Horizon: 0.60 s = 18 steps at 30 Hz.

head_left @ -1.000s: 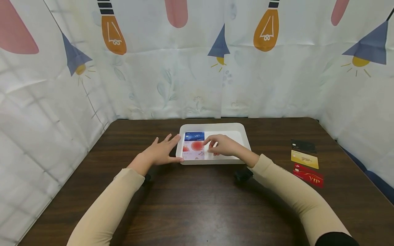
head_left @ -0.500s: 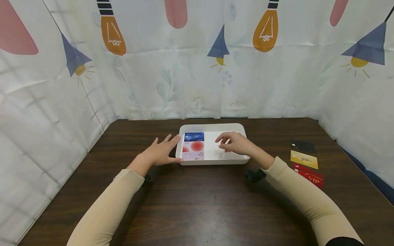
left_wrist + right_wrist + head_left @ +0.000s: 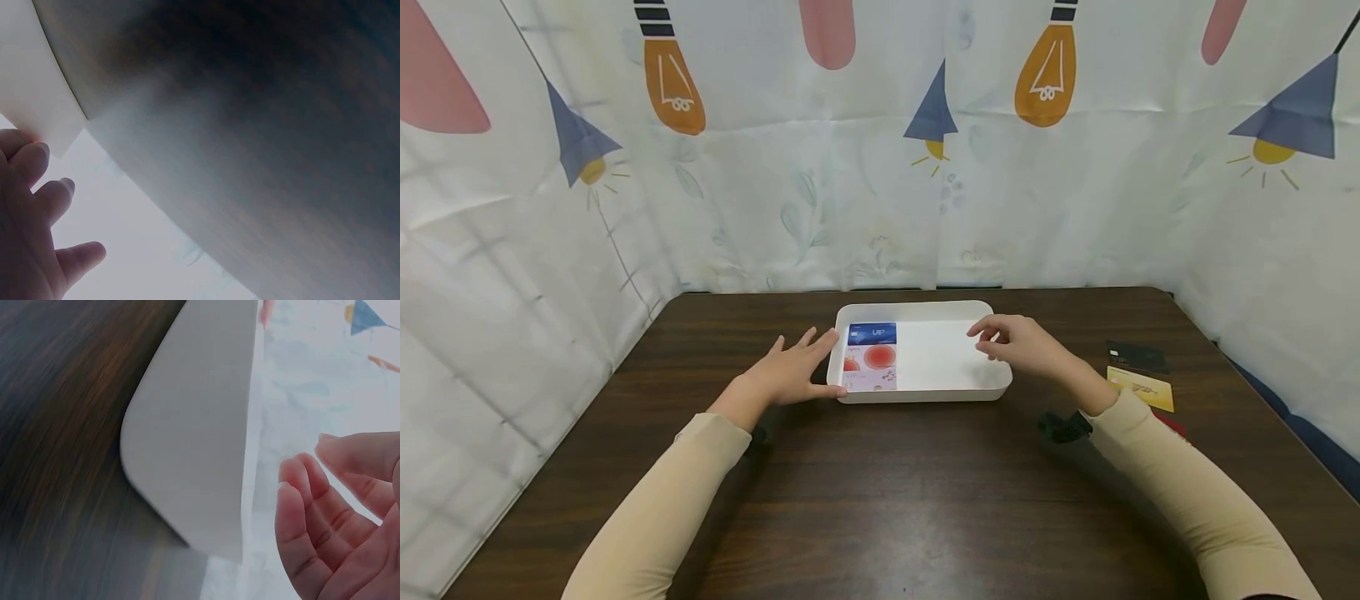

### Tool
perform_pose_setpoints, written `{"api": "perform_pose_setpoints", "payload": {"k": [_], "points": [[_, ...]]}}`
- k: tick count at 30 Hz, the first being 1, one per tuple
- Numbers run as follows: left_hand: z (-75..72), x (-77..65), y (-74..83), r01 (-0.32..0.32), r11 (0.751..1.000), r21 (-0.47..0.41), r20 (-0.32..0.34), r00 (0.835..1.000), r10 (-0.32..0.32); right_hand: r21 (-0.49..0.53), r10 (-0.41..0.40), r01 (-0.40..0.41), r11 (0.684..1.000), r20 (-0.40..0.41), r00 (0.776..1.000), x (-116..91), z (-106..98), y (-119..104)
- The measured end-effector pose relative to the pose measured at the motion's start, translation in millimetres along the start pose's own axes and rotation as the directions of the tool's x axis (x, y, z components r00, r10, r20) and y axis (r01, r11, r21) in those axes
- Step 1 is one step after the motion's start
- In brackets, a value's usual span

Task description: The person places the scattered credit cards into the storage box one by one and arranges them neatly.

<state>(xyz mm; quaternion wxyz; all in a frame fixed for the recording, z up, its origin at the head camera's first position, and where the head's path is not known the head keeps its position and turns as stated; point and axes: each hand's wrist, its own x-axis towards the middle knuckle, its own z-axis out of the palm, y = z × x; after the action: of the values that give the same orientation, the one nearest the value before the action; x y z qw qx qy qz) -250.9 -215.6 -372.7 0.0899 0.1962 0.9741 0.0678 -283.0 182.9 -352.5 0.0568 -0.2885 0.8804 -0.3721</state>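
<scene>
A shallow white tray [image 3: 951,395] stands near the back of the table. Along its left end lie a blue VIP card [image 3: 872,333], a card with red circles [image 3: 878,357] and a pale pink card [image 3: 871,381], one below another. My left hand [image 3: 786,371] rests at the tray's left side, fingers spread and straight, fingertips at the rim. Over the tray's right end hovers my right hand [image 3: 1018,342], fingers loosely bent with nothing between them. In the right wrist view its thumb and fingertips stand apart, beside the tray wall [image 3: 187,425].
On the table's right lie a black card [image 3: 1137,357], a yellow card [image 3: 1141,388] and a red card [image 3: 1171,424], mostly hidden by the right sleeve [image 3: 1195,483]. A patterned white curtain [image 3: 850,208] hangs behind the dark wooden table [image 3: 880,483].
My right hand has moved right, from beside the cards in the tray to the tray's right end. Its sleeve now covers most of the red card. My left hand has stayed put.
</scene>
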Motion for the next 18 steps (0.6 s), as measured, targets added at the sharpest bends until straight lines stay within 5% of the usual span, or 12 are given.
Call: {"api": "perform_pose_setpoints", "payload": {"k": [18], "points": [[-2.9, -2.4, 1.1, -0.012, 1.000, -0.002, 0.001, 1.000, 0.012, 0.033, 0.046, -0.041, 0.999, -0.173, 0.984, -33, -37, 24]]}}
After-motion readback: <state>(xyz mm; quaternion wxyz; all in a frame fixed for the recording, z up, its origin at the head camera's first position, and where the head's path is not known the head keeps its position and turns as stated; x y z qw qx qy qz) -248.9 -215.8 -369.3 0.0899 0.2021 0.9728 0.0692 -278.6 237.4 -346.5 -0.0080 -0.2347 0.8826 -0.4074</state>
